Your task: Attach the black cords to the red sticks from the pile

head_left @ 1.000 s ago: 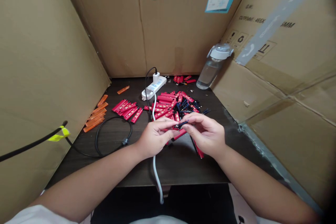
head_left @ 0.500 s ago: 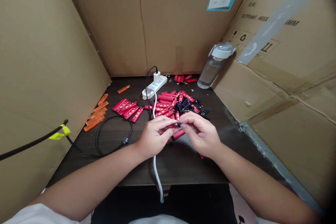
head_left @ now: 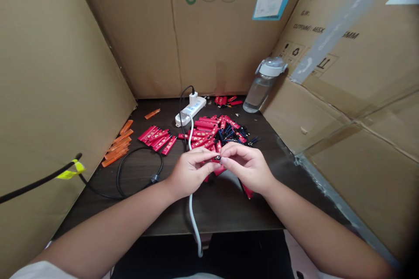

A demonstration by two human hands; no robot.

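My left hand [head_left: 189, 169] and my right hand [head_left: 248, 166] meet over the middle of a dark table [head_left: 131, 196]. Both pinch a small red stick-shaped piece [head_left: 217, 157] with a dark end between the fingertips. Just beyond the hands lies a loose pile of red pieces [head_left: 206, 130] mixed with dark blue parts [head_left: 234, 133]. A neat row of red pieces [head_left: 156, 138] lies to the left of the pile. One more red piece [head_left: 248, 191] shows under my right wrist.
Cardboard walls [head_left: 49, 74] enclose the table on three sides. A white power strip [head_left: 190, 110] with a white cord [head_left: 193, 213] sits at the back, a clear water bottle [head_left: 262, 85] at back right. Orange pieces [head_left: 118, 146] line the left edge beside a looped black cable [head_left: 137, 174].
My hands have drawn closer together, and the dark part that stuck out toward the right hand is now pushed in against the red piece. The view shifted down slightly.
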